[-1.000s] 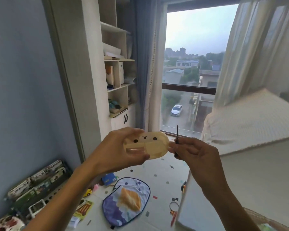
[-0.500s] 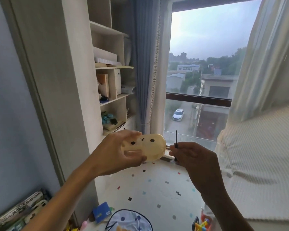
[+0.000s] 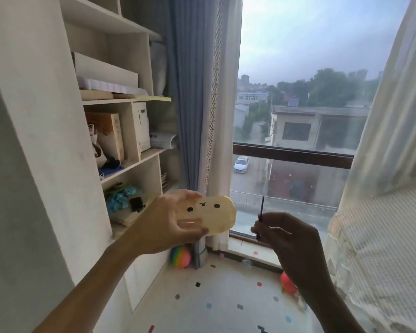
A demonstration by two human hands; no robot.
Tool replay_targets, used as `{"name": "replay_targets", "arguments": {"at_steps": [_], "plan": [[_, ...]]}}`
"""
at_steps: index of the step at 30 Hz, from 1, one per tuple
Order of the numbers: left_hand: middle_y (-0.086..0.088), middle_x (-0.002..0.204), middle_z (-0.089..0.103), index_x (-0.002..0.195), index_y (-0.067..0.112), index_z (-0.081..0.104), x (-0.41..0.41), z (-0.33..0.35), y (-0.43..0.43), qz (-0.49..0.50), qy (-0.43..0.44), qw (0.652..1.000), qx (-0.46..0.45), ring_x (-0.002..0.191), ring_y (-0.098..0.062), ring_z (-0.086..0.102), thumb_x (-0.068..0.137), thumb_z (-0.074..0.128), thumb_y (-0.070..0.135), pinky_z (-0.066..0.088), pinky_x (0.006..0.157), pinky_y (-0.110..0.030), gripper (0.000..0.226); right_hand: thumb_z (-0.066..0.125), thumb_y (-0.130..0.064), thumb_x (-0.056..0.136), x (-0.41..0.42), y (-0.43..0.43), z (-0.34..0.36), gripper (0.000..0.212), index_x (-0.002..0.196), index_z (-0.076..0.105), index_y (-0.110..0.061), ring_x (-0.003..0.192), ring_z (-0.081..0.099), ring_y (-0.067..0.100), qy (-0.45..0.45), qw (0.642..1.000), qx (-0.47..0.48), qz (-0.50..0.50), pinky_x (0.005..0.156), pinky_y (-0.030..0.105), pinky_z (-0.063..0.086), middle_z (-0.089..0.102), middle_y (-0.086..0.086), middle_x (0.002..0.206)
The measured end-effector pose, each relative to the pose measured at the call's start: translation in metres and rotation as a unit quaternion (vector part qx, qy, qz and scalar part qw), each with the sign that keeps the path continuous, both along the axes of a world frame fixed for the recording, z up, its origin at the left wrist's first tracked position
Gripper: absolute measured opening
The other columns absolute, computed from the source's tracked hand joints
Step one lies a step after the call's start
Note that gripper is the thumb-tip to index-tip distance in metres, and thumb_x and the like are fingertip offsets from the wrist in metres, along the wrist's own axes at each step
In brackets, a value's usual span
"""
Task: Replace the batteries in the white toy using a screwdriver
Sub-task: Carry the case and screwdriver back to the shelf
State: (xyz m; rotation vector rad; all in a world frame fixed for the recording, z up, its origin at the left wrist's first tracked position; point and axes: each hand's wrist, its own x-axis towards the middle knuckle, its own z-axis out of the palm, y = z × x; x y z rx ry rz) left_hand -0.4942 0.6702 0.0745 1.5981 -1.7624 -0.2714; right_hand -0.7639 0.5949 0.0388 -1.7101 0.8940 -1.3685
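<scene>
My left hand [image 3: 165,224] grips the white toy [image 3: 210,215], a rounded cream-coloured piece with two black dot eyes and a small mouth drawn on the side facing me. It is held up in the air, lying sideways. My right hand [image 3: 287,233] is closed around a thin black screwdriver [image 3: 261,209] whose shaft points straight up. The screwdriver stands a short gap to the right of the toy, not touching it. Any battery cover on the toy is hidden from me.
White shelves [image 3: 130,155] with boxes and books rise on the left, beside a blue curtain [image 3: 190,116]. A window [image 3: 298,116] lies ahead. A white mesh bedspread [image 3: 382,248] fills the right. A rainbow ball [image 3: 180,257] and a red ball [image 3: 287,282] lie on the patterned floor.
My view has risen and swung left toward the shelves and window. The hands have drawn slightly apart, so the screwdriver now stands clear of the toy.
</scene>
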Motion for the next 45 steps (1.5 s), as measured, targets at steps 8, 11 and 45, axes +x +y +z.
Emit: {"name": "replay_targets", "arguments": {"at_steps": [8,11,45], "plan": [[0.023,0.12,0.067,0.139,0.033,0.059,0.078,-0.008,-0.195,0.0,-0.023,1.0,0.0,0.109,0.002,0.066,0.071,0.08,0.061,0.061,0.09,-0.025,0.076,0.085,-0.003,0.081,0.074,-0.209,-0.007,0.018,0.089,0.081,-0.019,0.071,0.08,0.014,0.013,1.0,-0.02,0.008,0.075,0.037,0.065,0.082,-0.004,0.077],[0.023,0.121,0.067,0.139,0.032,0.059,0.109,-0.01,-0.268,0.03,-0.026,0.999,-0.015,0.11,0.001,0.065,0.073,0.083,0.056,0.06,0.091,-0.026,0.075,0.086,-0.003,0.081,0.107,-0.301,-0.008,0.018,0.09,0.082,-0.018,0.068,0.079,0.011,0.03,0.998,-0.051,0.031,0.072,0.03,0.063,0.082,-0.007,0.076],[0.016,0.128,0.059,0.14,0.032,0.058,0.555,-0.065,-0.628,0.475,-0.134,0.853,0.17,0.106,-0.006,0.062,0.07,0.072,0.068,0.056,0.093,-0.03,0.08,0.071,-0.028,0.094,0.755,-0.797,-0.029,0.009,0.091,0.08,-0.024,0.076,0.069,0.006,0.327,0.831,-0.235,0.384,0.076,0.032,0.061,0.075,-0.011,0.084]]}}
